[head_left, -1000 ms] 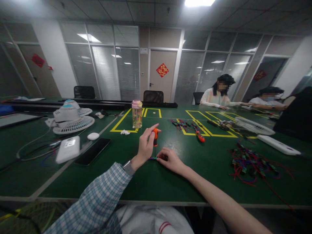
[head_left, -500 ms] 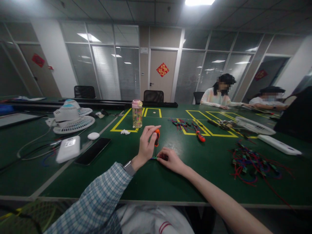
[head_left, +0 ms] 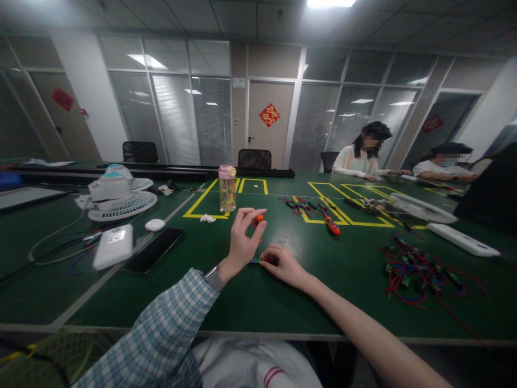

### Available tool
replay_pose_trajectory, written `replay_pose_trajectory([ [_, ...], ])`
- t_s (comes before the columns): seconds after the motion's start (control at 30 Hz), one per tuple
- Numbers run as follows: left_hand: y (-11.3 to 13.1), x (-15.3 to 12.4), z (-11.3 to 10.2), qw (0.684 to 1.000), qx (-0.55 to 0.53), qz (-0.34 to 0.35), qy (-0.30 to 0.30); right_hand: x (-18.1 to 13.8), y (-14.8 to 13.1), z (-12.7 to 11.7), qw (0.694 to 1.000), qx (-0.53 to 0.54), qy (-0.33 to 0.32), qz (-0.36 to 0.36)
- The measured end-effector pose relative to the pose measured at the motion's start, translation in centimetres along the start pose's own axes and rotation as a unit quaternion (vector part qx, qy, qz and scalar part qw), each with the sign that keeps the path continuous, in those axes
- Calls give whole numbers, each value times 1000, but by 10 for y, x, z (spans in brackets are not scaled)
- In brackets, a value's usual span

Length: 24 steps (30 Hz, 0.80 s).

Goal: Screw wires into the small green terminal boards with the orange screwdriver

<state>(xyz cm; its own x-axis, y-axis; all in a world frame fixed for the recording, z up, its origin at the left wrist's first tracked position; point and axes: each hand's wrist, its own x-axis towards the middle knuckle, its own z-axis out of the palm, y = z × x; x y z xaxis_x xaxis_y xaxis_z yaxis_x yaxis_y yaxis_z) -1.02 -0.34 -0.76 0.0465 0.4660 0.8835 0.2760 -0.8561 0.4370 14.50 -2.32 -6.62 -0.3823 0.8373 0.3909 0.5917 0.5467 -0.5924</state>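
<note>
My left hand pinches the orange handle of a small screwdriver held upright, its thin shaft pointing down at a small part with coloured wires on the green table. My right hand rests on the table just right of that part, fingers curled over its dark end and pressing it down. The left arm wears a blue checked sleeve and a wristwatch. The right forearm is bare.
A pink-capped bottle stands behind my hands. A black phone, white box and desk fans lie left. Wire bundles and another orange screwdriver lie right. Two people sit at the far right.
My left fingers have shifted round the screwdriver handle, as in turning it, with the hand staying over the same spot. My right hand has stayed on the part.
</note>
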Motion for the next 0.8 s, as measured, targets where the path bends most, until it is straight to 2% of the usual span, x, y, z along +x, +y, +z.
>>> replay_pose_trajectory([
  [0.2, -2, -1, 0, 999, -33, -6, -12, 0, 2, 1, 1000, 1, 3, -4],
  [0.4, 0, -1, 1, 999, 23, 22, 36, -1, -2, -1, 1000, 2, 2, 0],
  [0.63, -3, -1, -1, 1000, -16, 17, -1, 0, 2, 1, 1000, -3, 2, -1],
  [0.8, -3, -1, 0, 999, 11, 17, 26, -1, 4, 2, 1000, 0, 4, -7],
])
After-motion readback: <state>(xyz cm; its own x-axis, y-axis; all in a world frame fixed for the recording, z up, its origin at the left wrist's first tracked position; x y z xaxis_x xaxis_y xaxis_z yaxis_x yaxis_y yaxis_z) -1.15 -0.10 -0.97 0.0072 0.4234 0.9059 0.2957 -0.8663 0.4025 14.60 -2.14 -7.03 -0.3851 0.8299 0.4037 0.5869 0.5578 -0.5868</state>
